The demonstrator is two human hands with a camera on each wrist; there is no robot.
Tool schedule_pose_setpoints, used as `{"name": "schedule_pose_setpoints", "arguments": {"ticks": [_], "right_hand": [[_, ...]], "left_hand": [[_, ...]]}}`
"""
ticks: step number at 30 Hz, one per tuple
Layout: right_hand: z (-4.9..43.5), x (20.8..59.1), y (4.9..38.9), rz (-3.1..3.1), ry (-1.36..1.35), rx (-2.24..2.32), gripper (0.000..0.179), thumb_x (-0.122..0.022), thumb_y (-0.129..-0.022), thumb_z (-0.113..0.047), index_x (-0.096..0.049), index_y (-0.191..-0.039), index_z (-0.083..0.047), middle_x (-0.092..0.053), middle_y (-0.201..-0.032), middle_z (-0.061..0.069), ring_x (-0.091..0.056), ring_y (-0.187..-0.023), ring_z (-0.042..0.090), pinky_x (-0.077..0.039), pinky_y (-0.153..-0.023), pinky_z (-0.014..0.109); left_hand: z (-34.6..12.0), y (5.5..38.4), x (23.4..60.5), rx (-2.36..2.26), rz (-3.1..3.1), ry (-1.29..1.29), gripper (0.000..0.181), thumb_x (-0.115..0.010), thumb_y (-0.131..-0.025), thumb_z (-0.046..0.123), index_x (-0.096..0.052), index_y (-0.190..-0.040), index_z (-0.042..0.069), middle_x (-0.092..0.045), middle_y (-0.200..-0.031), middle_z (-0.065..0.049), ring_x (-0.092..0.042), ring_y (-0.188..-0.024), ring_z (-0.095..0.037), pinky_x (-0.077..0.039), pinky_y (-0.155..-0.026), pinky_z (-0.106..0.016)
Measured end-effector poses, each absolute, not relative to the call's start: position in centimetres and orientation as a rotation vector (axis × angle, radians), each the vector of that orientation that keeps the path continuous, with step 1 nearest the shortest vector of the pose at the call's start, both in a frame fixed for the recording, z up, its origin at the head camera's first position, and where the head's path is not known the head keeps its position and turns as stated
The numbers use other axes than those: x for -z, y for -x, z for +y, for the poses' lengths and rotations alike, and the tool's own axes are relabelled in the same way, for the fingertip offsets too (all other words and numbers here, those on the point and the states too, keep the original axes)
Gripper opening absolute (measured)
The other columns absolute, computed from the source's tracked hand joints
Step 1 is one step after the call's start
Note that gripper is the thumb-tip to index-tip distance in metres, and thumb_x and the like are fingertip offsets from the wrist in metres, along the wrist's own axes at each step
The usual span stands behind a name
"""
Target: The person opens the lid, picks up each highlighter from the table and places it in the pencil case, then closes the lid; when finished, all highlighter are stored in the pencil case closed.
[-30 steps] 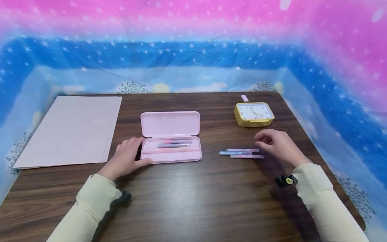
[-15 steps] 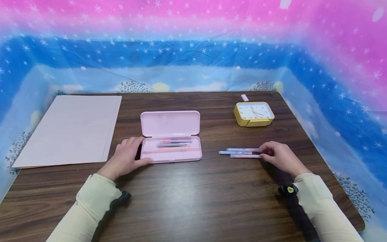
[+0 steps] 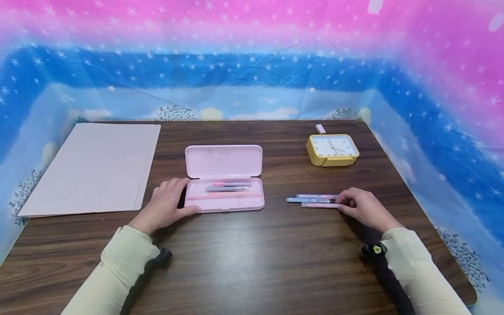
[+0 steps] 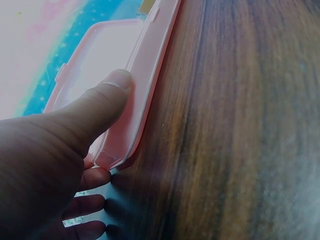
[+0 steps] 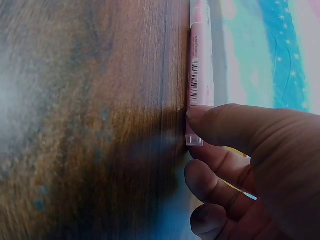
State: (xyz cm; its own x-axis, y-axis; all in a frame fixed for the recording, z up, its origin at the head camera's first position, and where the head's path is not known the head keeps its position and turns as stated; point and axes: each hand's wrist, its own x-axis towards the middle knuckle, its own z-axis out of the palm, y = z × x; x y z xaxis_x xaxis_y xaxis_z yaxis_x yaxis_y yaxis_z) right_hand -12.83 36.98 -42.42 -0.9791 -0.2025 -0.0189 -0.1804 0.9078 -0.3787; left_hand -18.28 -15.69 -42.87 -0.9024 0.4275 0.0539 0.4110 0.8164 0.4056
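A pink pencil case (image 3: 223, 153) lies with its lid up, and several pens (image 3: 226, 189) rest in its rear compartment. My left hand (image 3: 167, 203) grips the left end of the case; the left wrist view has the thumb (image 4: 118, 80) against its front wall. To the right, a blue pen (image 3: 305, 200) lies between two pink pens, the nearer pink pen (image 3: 320, 205) and the farther pink pen (image 3: 315, 196). Thumb and fingers of my right hand (image 3: 366, 208) pinch the right ends of this group. Up close, the right thumb (image 5: 205, 120) covers part of a barcoded pink pen (image 5: 199, 55).
Behind the right hand stands a yellow alarm clock (image 3: 332, 150), with a small pale eraser-like block (image 3: 320, 128) beyond it. A large pale folder (image 3: 94, 168) lies at the left of the dark wooden table (image 3: 236, 262). Patterned cloth (image 3: 252, 72) hangs around the table's edges.
My right hand has come down from beside the pens and closed its thumb and fingers at their right ends. The left hand stays on the pencil case.
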Motion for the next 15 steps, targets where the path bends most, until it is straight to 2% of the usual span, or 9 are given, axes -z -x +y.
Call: {"name": "schedule_pose_setpoints", "arguments": {"ticks": [9, 15], "right_hand": [[37.1, 42.2, 12.4, 3.007, 0.331, 0.608, 0.006, -0.070, -0.092, -0.021, -0.070, -0.095, -0.016, -0.062, -0.086, -0.003, -0.048, -0.068, 0.012, -0.041, -0.062, 0.026], [37.1, 41.4, 12.1, 3.010, 0.330, 0.609, 0.003, -0.069, -0.093, -0.019, -0.071, -0.095, -0.018, -0.062, -0.085, -0.004, -0.050, -0.068, 0.012, -0.043, -0.061, 0.026]], "left_hand": [[-15.6, 18.2, 42.9, -0.650, 2.959, -0.686, 0.083, -0.075, -0.082, 0.051, -0.044, -0.140, 0.000, -0.053, -0.134, -0.022, -0.043, -0.123, -0.038, -0.034, -0.099, -0.058], [-15.6, 18.2, 42.9, -0.630, 2.957, -0.682, 0.084, -0.075, -0.082, 0.051, -0.042, -0.141, 0.000, -0.052, -0.134, -0.023, -0.043, -0.124, -0.039, -0.034, -0.100, -0.059]]}}
